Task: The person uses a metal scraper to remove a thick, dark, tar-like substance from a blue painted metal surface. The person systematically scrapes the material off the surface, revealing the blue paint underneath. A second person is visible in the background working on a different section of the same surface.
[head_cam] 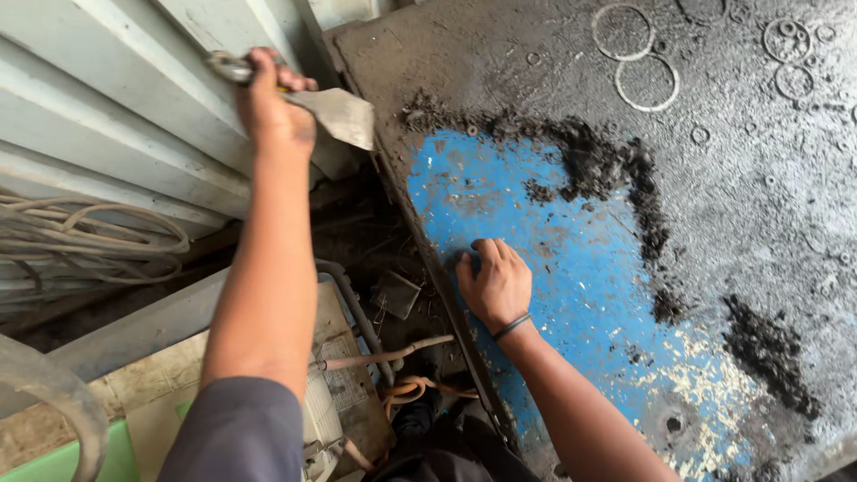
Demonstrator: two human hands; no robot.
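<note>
Your fingers (pixel 268 71) on the left hand (pixel 272 107) are clenched tight round the handle of a flat metal scraper (pixel 335 114), and you've got it lifted off the work, blade hanging just past the far left corner of the steel plate (pixel 759 205), up against the pale corrugated wall (pixel 107 107). Your right hand (pixel 495 286) is down on the plate near its left edge, fingers curled under against the bare blue paint (pixel 571 268), gripping nothing that I can make out.

Now look at the plate! By my read you're well into the job: a broad patch from the left edge toward the middle is scraped back to bright blue, chipped down to yellowish spots near the bottom edge. Round that patch sits a ridge of black crumbly grime (pixel 616 170), piled in a loose arc along its far side and trailing down the right in clumps. Beyond the ridge, the whole right side and the far edge are still caked in a grey, gritty crust, stamped with pale ring marks (pixel 645 83). So plenty left there.

Off the plate's left edge, dusty cables (pixel 98 236) lie coiled, and a hose (pixel 384 355) snakes over a grubby machine casing (pixel 344 384).
</note>
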